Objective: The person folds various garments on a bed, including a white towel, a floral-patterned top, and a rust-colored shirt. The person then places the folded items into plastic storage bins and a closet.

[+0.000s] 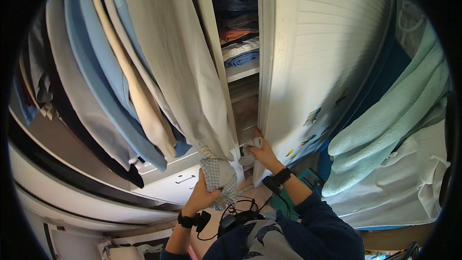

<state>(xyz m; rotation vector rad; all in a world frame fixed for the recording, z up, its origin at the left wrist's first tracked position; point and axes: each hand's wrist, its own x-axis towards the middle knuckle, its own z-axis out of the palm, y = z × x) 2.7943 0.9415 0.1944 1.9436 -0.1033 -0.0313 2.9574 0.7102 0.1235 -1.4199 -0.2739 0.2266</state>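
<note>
A bundled grey-and-white checked cloth (pixel 218 182) hangs in the grip of my left hand (pixel 204 193), just below the hem of a long pale garment (pixel 169 43) and in front of the white drawers (pixel 173 188). To the right, my right hand (pixel 265 155) pinches a crumpled light grey cloth (pixel 249 151) at the edge of the wardrobe's narrow shelf section; some of its fingers lie against the frame. Each wrist wears a black strap with a small device. The two cloths are apart.
Blue, cream, grey and black garments (pixel 104 61) hang at the left. Folded clothes (pixel 242 58) are stacked on the middle shelves. A white ribbed door (pixel 317 61) with stickers stands right of them. A mint-green towel (pixel 389 126) drapes at the right, and black cables (pixel 245 202) hang before my body.
</note>
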